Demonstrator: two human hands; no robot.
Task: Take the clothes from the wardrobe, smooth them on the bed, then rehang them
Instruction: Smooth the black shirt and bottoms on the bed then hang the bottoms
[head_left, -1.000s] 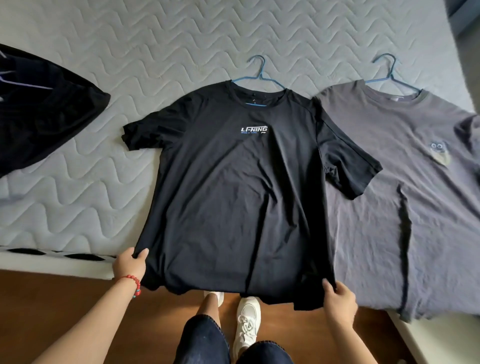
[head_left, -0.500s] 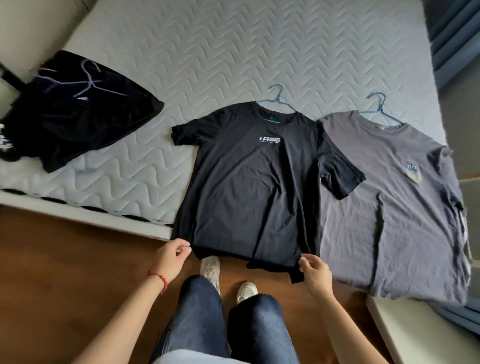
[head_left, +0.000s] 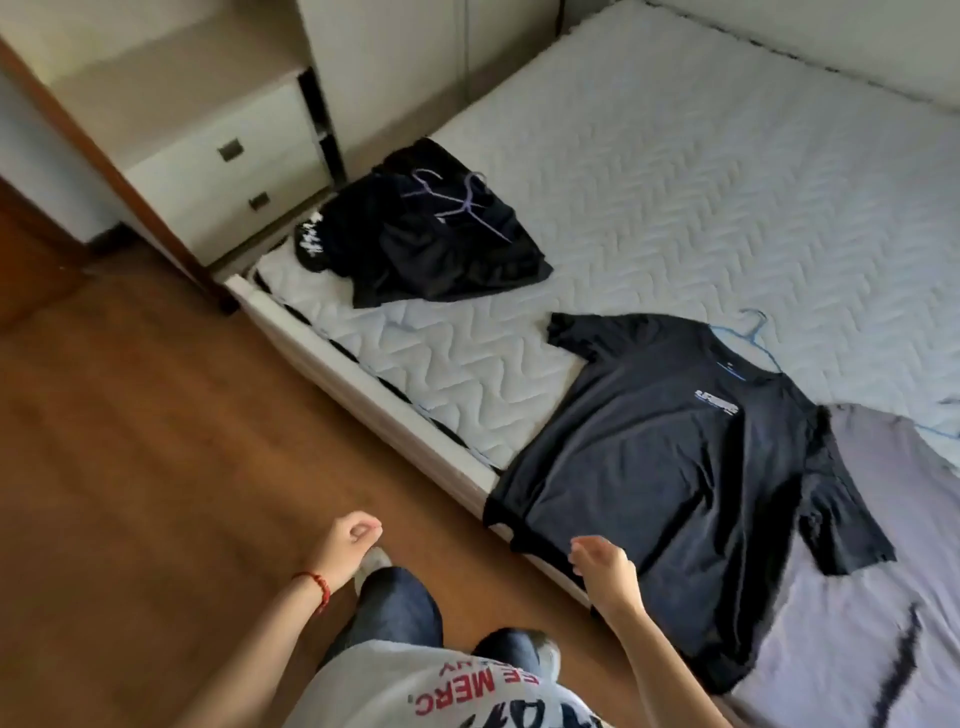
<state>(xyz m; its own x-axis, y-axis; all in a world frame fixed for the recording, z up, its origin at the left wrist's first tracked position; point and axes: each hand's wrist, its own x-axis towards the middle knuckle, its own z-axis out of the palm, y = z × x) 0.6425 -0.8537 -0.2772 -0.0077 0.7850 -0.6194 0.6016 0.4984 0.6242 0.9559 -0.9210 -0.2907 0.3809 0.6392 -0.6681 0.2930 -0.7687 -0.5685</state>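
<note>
Now both hands hang loosely curled, holding nothing: right hand (head_left: 602, 566) over the black T-shirt's (head_left: 670, 467) hem, left hand (head_left: 348, 540) beside it above the floor (head_left: 130, 467).

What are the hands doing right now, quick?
Left hand: loosely curled, holding nothing.
Right hand: relaxed and open, holding nothing, in front of the black T-shirt.
</note>
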